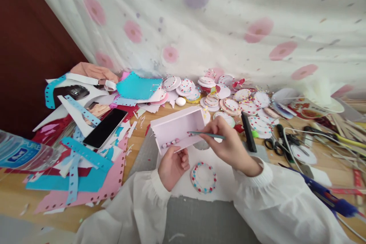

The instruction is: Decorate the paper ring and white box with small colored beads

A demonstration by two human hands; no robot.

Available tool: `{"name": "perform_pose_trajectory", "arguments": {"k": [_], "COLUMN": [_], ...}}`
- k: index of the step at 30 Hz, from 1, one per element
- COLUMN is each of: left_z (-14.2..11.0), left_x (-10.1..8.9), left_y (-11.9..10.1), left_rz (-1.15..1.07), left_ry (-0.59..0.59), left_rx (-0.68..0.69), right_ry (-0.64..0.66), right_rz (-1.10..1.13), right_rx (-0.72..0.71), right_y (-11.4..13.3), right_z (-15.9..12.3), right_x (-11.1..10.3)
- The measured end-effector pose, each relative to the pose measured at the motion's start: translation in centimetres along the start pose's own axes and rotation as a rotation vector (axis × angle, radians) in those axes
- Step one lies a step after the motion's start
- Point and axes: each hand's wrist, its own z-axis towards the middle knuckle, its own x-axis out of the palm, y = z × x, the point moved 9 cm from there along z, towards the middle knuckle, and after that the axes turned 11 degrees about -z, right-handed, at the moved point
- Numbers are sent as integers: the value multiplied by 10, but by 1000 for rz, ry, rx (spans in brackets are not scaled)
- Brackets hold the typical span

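Note:
A pale pink-white open paper box [178, 127] is tilted towards me, with a few small pink-and-white rolls [169, 143] along its bottom edge. My left hand [174, 166] grips the box's lower edge with curled fingers. Pinched in my right hand [224, 141] are slim teal tweezers [210, 135], their tip reaching inside the box near a tiny reddish bit. Below the box, a round white disc [204, 177] ringed with red and blue dots lies on a white sheet [183, 188].
A grey cutting mat [197, 221] lies underneath. Paper scraps, a phone [105, 127] and a plastic bottle [28, 152] crowd the left. Decorated discs [211, 101] line the back. Scissors [273, 145], cables and a blue glue gun [328, 196] are at right.

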Motion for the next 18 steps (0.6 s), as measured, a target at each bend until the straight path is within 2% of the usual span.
{"name": "perform_pose_trajectory", "arguments": {"k": [4, 7, 9, 12, 16, 18], "left_z": [1, 1, 2, 4, 5, 6], "left_x": [5, 10, 13, 20, 38, 46], "left_y": [-9, -20, -25, -30, -24, -16], "left_rz": [53, 107, 125, 241, 688, 868], "left_ry": [7, 19, 39, 93, 174, 189], "left_rx": [-11, -8, 15, 114, 311, 357], "right_ry": [-205, -343, -399, -408, -403, -398], "right_rz": [226, 372, 439, 517, 598, 612], "right_rx": [132, 239, 287, 336, 345, 349], "right_y": [-17, -43, -58, -73, -77, -77], "right_z": [-28, -61, -80, -96, -102, -102], "right_x": [-35, -47, -45, -33, -23, -21]}}
